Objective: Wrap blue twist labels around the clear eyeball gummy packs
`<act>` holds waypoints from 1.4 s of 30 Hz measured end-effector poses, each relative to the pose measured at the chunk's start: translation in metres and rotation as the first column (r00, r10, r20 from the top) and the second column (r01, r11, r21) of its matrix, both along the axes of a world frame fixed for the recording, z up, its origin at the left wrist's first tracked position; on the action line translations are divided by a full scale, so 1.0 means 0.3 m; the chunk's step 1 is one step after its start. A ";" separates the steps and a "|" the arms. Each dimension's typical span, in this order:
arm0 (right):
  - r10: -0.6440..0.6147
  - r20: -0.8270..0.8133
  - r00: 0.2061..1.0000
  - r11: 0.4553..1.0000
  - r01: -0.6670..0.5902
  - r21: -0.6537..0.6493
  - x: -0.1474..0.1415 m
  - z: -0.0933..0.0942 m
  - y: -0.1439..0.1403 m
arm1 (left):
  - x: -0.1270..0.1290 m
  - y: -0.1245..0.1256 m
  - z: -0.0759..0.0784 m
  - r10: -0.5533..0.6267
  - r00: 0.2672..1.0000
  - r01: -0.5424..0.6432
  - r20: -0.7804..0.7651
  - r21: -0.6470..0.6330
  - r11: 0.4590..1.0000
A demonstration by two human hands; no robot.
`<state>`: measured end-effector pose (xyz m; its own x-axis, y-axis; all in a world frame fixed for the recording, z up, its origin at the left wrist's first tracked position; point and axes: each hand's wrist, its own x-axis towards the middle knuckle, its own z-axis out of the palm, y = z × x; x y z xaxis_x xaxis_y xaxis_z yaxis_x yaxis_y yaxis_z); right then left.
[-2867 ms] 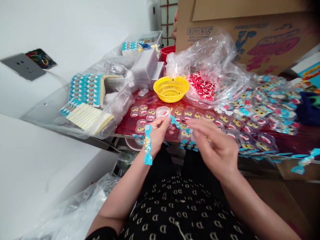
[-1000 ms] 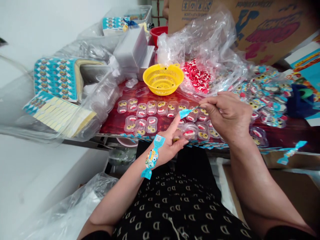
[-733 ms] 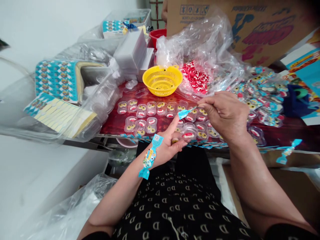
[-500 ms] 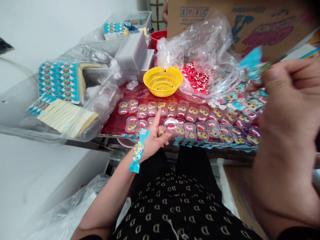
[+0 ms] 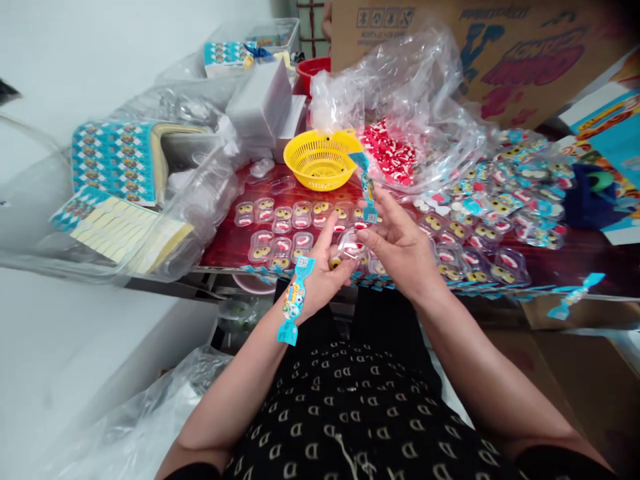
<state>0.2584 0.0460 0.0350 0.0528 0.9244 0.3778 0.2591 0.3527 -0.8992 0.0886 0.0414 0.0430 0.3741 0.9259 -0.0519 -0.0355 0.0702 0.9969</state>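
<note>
My left hand grips a small clear plastic pack with red-and-white and yellow pieces inside, held over the table's front edge. A blue candy-shaped sticker clings to the back of that hand and wrist. My right hand has come beside the pack, its thumb at the pack's edge. Another blue sticker is at its index finger, standing upright; the exact hold is partly hidden. Rows of similar filled packs lie on the red table around both hands.
Behind stand a yellow basket and a plastic bag of red-and-white pieces. Stickered packs are heaped at right. Sticker sheets lie at left. A large carton is at the back. Stickers hang along the front edge.
My right hand has moved from the raised far right in to the pack at my left hand, bringing a blue sticker. My left hand stays almost in place with the pack.
</note>
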 end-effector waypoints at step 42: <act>-0.265 -0.164 0.950 0.964 0.265 -0.024 0.041 0.076 -0.041 | -0.027 -0.023 -0.028 0.165 0.983 -0.154 0.081 -0.126 0.980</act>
